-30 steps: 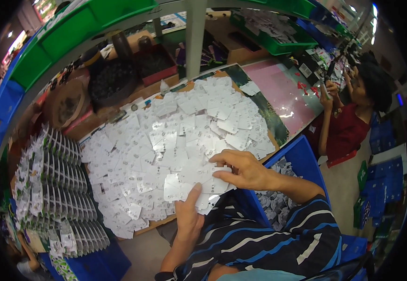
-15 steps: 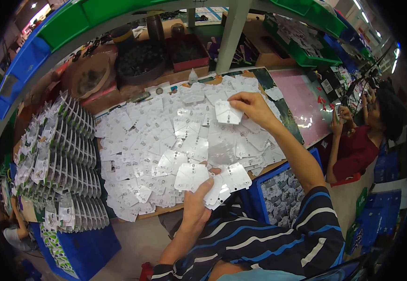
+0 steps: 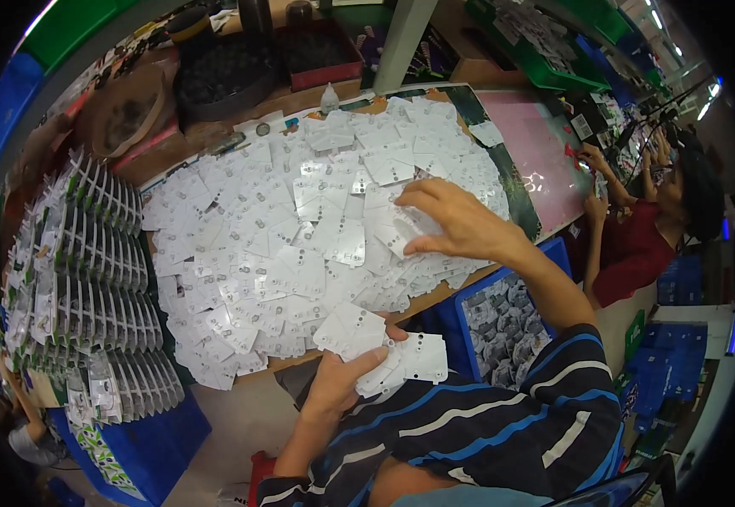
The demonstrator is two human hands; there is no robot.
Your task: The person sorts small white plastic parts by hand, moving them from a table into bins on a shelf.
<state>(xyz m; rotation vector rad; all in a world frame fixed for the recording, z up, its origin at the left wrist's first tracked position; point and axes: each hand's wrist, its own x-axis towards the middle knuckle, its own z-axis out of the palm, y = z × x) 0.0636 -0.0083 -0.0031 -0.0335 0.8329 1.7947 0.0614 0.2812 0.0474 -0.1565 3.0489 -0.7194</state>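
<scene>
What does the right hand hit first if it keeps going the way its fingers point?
The right hand points left across the table, fingertips already on the white cards spread there. Straight on, it would likely just slide over more of those cards; the racked card stacks lie far beyond. Height above the pile is hard to judge.

Probably a packing workshop: workbench [image 3: 215, 139] heaped with white cards [image 3: 300, 253], storage bins [image 3: 545, 59], co-worker [image 3: 646, 245] alongside.

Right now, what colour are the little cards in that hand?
White, with tiny holes: the stack of cards in the left hand, head view.
</scene>
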